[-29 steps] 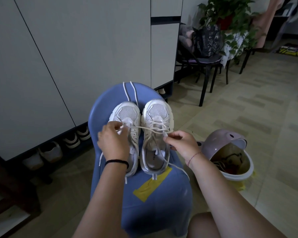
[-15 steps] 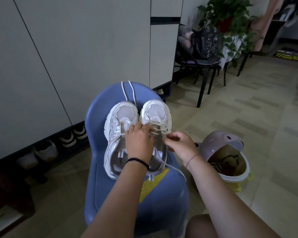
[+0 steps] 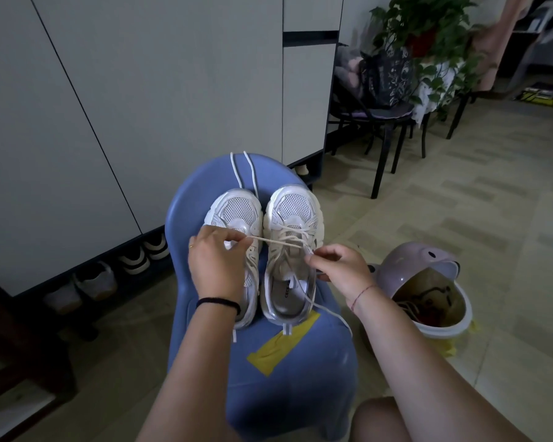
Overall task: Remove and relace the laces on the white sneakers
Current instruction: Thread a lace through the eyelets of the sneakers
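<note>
Two white sneakers sit side by side, toes pointing away from the person, on the seat of a blue chair (image 3: 205, 193). The left sneaker (image 3: 237, 218) has a lace that runs forward past its toe in two loose strands (image 3: 241, 170) over the chair's back edge. The right sneaker (image 3: 292, 237) is laced across most of its eyelets.

The left hand (image 3: 217, 266) is closed in a pinch, thumb and forefinger gripping one end of a lace (image 3: 278, 244) that stretches taut across to the right sneaker. The right hand (image 3: 339, 269) is also pinched shut, holding lace at the inner top eyelets of that shoe. Another length of lace (image 3: 329, 314) trails from the right sneaker's heel down over the chair's front edge.

Whether this lace is being drawn out or threaded in cannot be told from here; it looks like a pull through an upper eyelet.

The chief risk is the shoe itself: nothing pins the right sneaker down, so a sideways tug from the left hand could drag it against its neighbour or off the seat. A hard pull could also bunch the crossings below and leave the two ends uneven. The dangling length might snag on the chair or be caught under a forearm.
</note>
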A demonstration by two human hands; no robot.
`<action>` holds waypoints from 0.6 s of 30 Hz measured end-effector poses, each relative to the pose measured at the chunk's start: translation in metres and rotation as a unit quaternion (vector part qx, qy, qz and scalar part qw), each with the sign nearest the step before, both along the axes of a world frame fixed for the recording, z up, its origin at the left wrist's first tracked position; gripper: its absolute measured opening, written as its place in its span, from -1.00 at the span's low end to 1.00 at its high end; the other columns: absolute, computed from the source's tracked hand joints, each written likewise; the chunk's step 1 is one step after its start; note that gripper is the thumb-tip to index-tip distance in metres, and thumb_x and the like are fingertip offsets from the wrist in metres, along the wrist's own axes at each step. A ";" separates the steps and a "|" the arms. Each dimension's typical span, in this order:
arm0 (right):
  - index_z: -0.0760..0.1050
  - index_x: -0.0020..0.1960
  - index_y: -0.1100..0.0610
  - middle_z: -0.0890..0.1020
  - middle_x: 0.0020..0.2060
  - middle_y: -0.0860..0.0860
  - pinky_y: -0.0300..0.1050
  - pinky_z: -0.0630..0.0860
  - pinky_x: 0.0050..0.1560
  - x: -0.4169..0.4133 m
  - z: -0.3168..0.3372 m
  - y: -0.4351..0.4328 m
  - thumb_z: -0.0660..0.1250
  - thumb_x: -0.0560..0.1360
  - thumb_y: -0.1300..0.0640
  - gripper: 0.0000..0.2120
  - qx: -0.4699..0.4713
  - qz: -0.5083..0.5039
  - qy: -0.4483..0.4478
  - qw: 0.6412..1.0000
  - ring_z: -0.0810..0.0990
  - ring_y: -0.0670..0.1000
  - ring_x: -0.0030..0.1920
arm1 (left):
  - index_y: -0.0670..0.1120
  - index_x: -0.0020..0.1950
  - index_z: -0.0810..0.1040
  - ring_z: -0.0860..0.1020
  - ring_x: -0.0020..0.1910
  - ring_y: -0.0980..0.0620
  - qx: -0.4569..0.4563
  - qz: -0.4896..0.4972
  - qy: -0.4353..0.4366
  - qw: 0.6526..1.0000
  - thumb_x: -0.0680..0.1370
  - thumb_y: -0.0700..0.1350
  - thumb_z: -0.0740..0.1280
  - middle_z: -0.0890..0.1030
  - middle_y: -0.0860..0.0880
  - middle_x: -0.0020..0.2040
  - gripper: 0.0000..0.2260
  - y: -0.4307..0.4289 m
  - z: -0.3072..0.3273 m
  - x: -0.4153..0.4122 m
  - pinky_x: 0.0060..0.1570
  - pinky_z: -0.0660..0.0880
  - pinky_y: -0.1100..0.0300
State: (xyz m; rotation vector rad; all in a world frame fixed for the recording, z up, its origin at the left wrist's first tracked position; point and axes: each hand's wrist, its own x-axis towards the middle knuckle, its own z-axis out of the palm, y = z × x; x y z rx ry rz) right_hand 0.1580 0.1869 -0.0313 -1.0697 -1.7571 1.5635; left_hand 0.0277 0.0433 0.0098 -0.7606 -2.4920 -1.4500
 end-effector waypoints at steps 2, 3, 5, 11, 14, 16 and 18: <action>0.60 -0.04 0.18 0.65 -0.19 0.03 -0.07 0.60 -0.02 -0.001 0.000 -0.001 0.52 0.37 0.12 -0.78 -0.003 0.001 0.001 1.000 0.61 -0.02 -0.18 | -0.04 -0.22 0.62 0.51 0.00 -0.05 -0.003 0.009 -0.021 1.000 0.45 -0.11 0.49 0.52 0.08 -0.13 -0.90 -0.005 0.002 -0.001 -0.11 0.29 0.24; 0.60 -0.04 0.18 0.65 -0.20 0.03 -0.07 0.60 -0.03 -0.002 0.000 -0.001 0.52 0.37 0.12 -0.78 -0.005 0.001 0.004 1.000 0.61 -0.01 -0.18 | -0.03 -0.23 0.61 0.52 -0.04 -0.02 -0.001 0.009 -0.033 0.999 0.46 -0.10 0.49 0.55 0.08 -0.13 -0.90 -0.006 0.003 0.000 -0.14 0.32 0.24; 0.60 -0.05 0.19 0.64 -0.22 0.02 -0.07 0.60 -0.02 -0.001 0.000 -0.002 0.51 0.38 0.13 -0.79 -0.009 -0.003 0.009 1.000 0.61 -0.01 -0.19 | -0.05 -0.21 0.62 0.51 -0.19 0.08 0.001 0.014 -0.046 0.999 0.47 -0.08 0.47 0.60 0.07 -0.15 -0.91 -0.006 0.004 0.002 -0.26 0.31 0.29; 0.60 -0.06 0.14 0.64 -0.19 0.01 0.02 0.61 0.06 0.002 0.001 0.001 0.51 0.38 0.11 -0.81 -0.006 -0.005 -0.002 1.000 0.62 0.01 -0.13 | -0.05 -0.22 0.60 0.53 -0.30 0.09 -0.023 -0.030 -0.090 0.995 0.49 -0.07 0.46 0.61 0.08 -0.31 -0.88 -0.006 0.007 0.006 -0.33 0.40 0.27; 0.58 -0.05 0.09 0.64 -0.15 -0.02 -0.03 0.58 0.07 0.005 0.004 -0.001 0.50 0.40 0.09 -0.83 0.004 0.011 -0.011 1.000 0.61 0.00 -0.08 | -0.02 -0.27 0.60 0.51 -0.42 0.20 -0.025 -0.156 -0.147 0.977 0.47 -0.06 0.48 0.60 0.07 -0.40 -0.85 -0.005 0.012 0.015 -0.28 0.48 0.26; 0.56 -0.02 0.07 0.62 -0.14 -0.05 -0.15 0.53 -0.04 0.005 0.013 -0.004 0.48 0.43 0.10 -0.84 0.039 0.008 -0.004 0.999 0.58 -0.04 -0.10 | -0.02 -0.26 0.62 0.47 -0.49 0.26 -0.035 -0.209 -0.152 0.965 0.47 -0.07 0.48 0.58 0.07 -0.44 -0.87 -0.004 0.015 0.023 -0.31 0.46 0.32; 0.56 0.00 0.02 0.60 -0.11 -0.08 -0.22 0.47 -0.10 0.006 0.027 -0.009 0.42 0.47 0.17 -0.86 0.090 0.006 0.033 0.995 0.57 -0.08 -0.15 | -0.07 -0.22 0.64 0.46 -0.49 0.27 -0.053 -0.245 -0.140 0.958 0.50 -0.09 0.45 0.58 0.07 -0.43 -0.88 -0.003 0.016 0.028 -0.33 0.45 0.37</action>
